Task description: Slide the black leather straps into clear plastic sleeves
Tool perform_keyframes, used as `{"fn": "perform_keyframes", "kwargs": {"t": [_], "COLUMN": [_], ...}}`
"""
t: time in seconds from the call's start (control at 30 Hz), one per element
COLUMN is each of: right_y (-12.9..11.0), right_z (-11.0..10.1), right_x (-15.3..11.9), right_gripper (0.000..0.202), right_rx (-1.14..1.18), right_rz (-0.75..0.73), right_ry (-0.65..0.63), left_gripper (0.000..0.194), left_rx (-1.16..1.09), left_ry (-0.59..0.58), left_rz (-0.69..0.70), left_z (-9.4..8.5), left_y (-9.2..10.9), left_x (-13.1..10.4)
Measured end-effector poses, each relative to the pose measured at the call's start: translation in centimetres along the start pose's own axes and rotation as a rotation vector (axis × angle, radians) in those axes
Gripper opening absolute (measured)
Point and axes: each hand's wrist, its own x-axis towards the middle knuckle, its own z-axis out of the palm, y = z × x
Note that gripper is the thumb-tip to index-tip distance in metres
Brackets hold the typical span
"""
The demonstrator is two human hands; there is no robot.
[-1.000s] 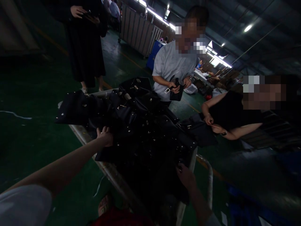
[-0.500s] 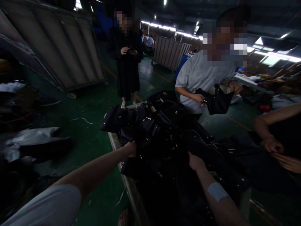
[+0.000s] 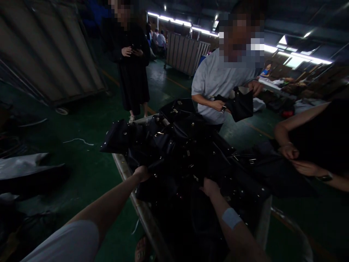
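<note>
Black bags (image 3: 192,125) heaped in metal-rimmed cart (image 3: 122,169), both hands (image 3: 142,174) among them

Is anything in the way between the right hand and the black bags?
Nothing visible: the bare right hand is down at the heaped black bags with shiny metal fittings, but darkness hides its grip.

bags (image 3: 191,128) lie in a bin (image 3: 123,169) — a person (image 3: 215,78) behind, a co-worker (image 3: 320,138) right, a wheeled cart (image 3: 57,54) left.

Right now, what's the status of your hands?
Left hand on black bags, left side; right hand among them, further right. Grips too dark to tell. Across the cart, a grey-shirted person holds another bag.
</note>
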Motion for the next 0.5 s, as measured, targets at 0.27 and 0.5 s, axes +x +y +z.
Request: {"fn": "perform_keyframes", "kwargs": {"t": [0.27, 0.5], "right_y": [3.0, 7.5], "right_z": [-1.5, -1.2], "right_x": [-12.2, -25.1], "right_gripper": [0.025, 0.032], "right_rx": [-0.011, 0.158], "right_rz": [0.088, 0.181], "right_ry": [0.191, 0.452], "left_gripper": [0.037, 0.033], "left_rx": [0.067, 0.077], "left_ry": [0.068, 0.120], "left_rz": [0.161, 0.319], "left_z": [-3.2, -4.1], "left_y": [2.1, 5.5], "left_x": [-3.2, -7.7]}}
